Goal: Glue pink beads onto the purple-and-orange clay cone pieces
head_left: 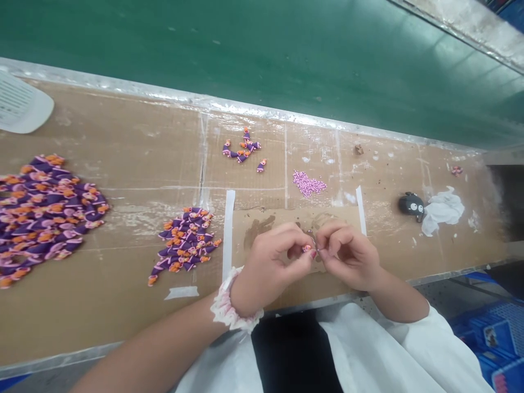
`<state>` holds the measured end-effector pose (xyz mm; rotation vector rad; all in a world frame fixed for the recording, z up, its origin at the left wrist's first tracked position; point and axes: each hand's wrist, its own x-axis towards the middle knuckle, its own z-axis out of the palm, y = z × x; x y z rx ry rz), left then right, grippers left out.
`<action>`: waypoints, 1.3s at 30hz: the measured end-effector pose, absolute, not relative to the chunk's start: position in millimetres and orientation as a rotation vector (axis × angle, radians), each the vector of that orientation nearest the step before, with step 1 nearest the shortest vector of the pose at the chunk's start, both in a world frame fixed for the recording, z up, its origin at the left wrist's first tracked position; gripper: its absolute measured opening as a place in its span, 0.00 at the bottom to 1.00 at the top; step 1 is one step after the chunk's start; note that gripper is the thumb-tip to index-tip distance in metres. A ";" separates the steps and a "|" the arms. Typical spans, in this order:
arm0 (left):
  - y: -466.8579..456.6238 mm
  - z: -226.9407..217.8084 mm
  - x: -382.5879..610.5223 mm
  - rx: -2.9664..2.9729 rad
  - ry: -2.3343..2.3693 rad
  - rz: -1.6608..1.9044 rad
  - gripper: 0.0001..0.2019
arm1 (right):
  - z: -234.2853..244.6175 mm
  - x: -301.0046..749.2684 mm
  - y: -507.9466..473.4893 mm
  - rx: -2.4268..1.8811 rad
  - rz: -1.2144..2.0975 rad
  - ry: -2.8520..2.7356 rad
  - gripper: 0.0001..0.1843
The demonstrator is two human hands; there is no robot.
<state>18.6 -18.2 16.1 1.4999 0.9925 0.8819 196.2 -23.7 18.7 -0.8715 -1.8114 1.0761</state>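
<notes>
My left hand point(282, 256), with a frilly band at the wrist, is closed in a pinch on a small figurine point(306, 248). Only an orange and pink bit of it shows between the fingertips. My right hand point(347, 254) is also pinched and meets the left fingertips; whatever it grips is too small to make out. Both hands are just above a taped-down cardboard sheet point(249, 218). Beyond them lies a patch of tiny pink beads point(308, 184). Left of the hands is a pile of purple and orange figurines point(186, 240).
A larger pile of figurines point(45, 213) spreads at far left, near a white plastic object point(24, 103). Several more figurines point(243, 150) lie at the back. To the right are a black object with eyes point(410, 204) and a crumpled white tissue point(442, 212). Blue crates point(491, 338) stand below.
</notes>
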 end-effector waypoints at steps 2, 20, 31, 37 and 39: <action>-18.6 15.2 18.2 1.587 0.999 0.918 0.08 | 18.5 196.9 -23.8 -0.897 1.079 -1.816 0.13; -9.3 11.0 11.7 0.953 1.084 0.962 0.10 | 27.2 211.8 -22.7 -1.032 1.029 -2.269 0.13; -6.5 10.6 14.5 0.812 0.975 0.862 0.10 | 18.7 212.0 -21.9 -1.023 0.823 -2.563 0.10; -5.7 8.5 15.2 0.754 0.936 0.859 0.11 | 20.4 214.2 -21.2 -1.049 0.856 -2.542 0.10; -5.4 7.3 15.8 0.720 0.924 0.845 0.12 | 22.8 216.3 -22.0 -1.076 0.861 -2.420 0.11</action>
